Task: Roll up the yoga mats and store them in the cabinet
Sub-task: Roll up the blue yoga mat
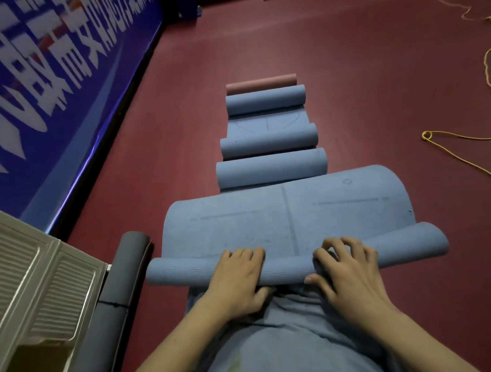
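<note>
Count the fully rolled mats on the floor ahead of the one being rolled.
4: pink roll farthest, then three blue rolls, far, middle and nearest. More may be hidden behind them.

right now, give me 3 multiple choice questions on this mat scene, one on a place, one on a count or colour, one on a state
1. Where is the pink rolled mat?
A. at the far end of the row of mats
B. under the hands
C. on the cabinet

2. What colour is the cord on the floor?
A. green
B. yellow
C. white

3. In what state is the nearest blue mat?
A. fully rolled
B. fully flat
C. partly rolled, with both hands on the roll

Answers:
1. A, it lies beyond the blue rolls.
2. B, a yellow line trails at the right.
3. C, the left hand and right hand press the roll while the rest lies unrolled ahead.
</note>
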Tool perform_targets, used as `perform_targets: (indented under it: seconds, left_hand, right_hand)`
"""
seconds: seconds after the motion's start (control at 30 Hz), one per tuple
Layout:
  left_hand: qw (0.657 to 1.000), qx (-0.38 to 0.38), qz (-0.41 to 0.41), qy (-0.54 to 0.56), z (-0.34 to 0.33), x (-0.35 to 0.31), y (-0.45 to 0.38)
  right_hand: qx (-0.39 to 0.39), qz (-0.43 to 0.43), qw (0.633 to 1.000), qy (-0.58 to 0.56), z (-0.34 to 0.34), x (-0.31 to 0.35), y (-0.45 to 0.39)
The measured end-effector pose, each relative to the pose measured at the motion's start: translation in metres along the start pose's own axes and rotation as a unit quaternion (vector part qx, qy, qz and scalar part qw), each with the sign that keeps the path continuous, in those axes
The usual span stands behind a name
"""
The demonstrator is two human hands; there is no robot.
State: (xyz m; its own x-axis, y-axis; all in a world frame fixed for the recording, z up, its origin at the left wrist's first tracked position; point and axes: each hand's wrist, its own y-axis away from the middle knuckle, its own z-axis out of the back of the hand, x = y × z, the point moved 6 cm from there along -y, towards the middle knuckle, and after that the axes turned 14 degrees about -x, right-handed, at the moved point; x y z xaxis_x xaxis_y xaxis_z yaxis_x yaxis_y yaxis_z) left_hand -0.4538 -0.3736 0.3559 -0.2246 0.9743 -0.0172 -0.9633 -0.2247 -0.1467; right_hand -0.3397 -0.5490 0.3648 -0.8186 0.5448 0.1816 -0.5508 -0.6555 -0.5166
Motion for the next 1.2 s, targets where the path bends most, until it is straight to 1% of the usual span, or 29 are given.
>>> perform_targets:
  seconds: [0.07, 0.1, 0.23, 0.33, 0.4, 0.5, 0.57, 0.63, 0.7, 0.77, 0.93, 1.03, 1.13, 1.2]
  left_hand:
    - [0.999, -0.033, -0.026, -0.005, 0.005, -0.003, -0.002]
    - [0.998, -0.05, -0.02, -0.024, 0.006, -0.005, -0.001]
    - [0.989, -0.102, 0.059, -0.089, 0.003, -0.022, 0.002]
    - [0.978, -0.167, 0.064, -0.105, 0.0, -0.033, 0.005]
    - [0.975, -0.183, 0.073, -0.101, -0.005, -0.033, 0.008]
    - [0.978, -0.165, 0.078, -0.1, -0.015, -0.026, 0.005]
    - [0.983, -0.144, 0.068, -0.093, -0.019, -0.018, -0.012]
    - [0.99, -0.093, 0.063, -0.08, -0.017, -0.008, -0.034]
    - [0.996, -0.019, 0.057, -0.069, -0.012, 0.001, -0.053]
    - [0.997, 0.02, 0.049, -0.057, -0.005, 0.006, -0.063]
    - [0.996, 0.035, 0.038, -0.073, 0.014, 0.005, -0.066]
    - [0.996, 0.031, 0.017, -0.079, 0.019, -0.006, -0.04]
    - [0.995, 0.067, 0.01, -0.067, 0.007, -0.013, -0.011]
    - [0.994, 0.091, 0.02, -0.058, 0.004, -0.012, -0.011]
  right_hand:
    - [0.0, 0.002, 1.0, 0.019, -0.003, 0.003, -0.002]
    - [0.003, 0.003, 1.0, 0.026, -0.004, 0.004, -0.004]
    - [0.022, -0.008, 0.999, 0.033, -0.007, 0.003, -0.02]
    - [0.047, -0.021, 0.998, 0.037, -0.017, -0.002, -0.032]
    - [0.086, -0.037, 0.995, 0.04, -0.025, -0.006, -0.043]
    - [0.152, -0.046, 0.987, 0.038, -0.039, -0.008, -0.058]
    - [0.148, -0.09, 0.985, -0.008, -0.043, -0.01, -0.07]
    - [0.114, -0.128, 0.985, -0.035, -0.045, -0.013, -0.081]
    - [0.085, -0.123, 0.988, -0.025, -0.047, -0.016, -0.089]
    - [0.083, -0.115, 0.99, -0.028, -0.049, -0.018, -0.093]
    - [0.085, -0.079, 0.991, -0.064, -0.02, -0.012, -0.074]
    - [0.107, -0.061, 0.991, -0.043, 0.002, 0.0, -0.044]
    - [0.102, -0.041, 0.994, -0.028, 0.007, 0.015, -0.007]
    - [0.105, -0.024, 0.994, 0.018, -0.004, 0.026, 0.015]
